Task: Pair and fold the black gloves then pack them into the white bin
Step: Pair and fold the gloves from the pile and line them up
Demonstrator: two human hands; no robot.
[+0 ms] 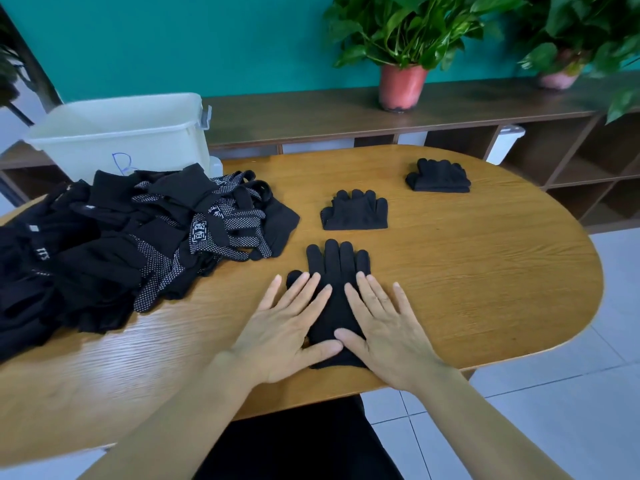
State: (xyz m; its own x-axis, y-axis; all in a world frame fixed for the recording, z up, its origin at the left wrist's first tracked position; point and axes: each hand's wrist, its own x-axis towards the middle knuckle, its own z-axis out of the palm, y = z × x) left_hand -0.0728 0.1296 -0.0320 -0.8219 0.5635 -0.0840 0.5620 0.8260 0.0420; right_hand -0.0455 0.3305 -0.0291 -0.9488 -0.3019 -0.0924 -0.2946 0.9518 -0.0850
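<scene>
We pressed left hand (277,336) and right hand (384,332), fingers flat and grasping nothing, onto the stacked gloves (334,271) near the bench's (485,271) front edge, apparently smoothing them for folding.

Bright, even light, soft shadows; glove pile (104,244) and far plant (585,32) blur at warped edges.

Indoor office or common-room setup, can't pin it tighter. Teal wall (173,46), long low dark-wood cubby shelf (311,116) along it, a potted plant (403,86) and a second plant (557,77) in pink pots on top, pale tiled floor (554,393). Work surface is an oval wood-grain table (485,271), with a white plastic bin (114,133) at its far left.
</scene>
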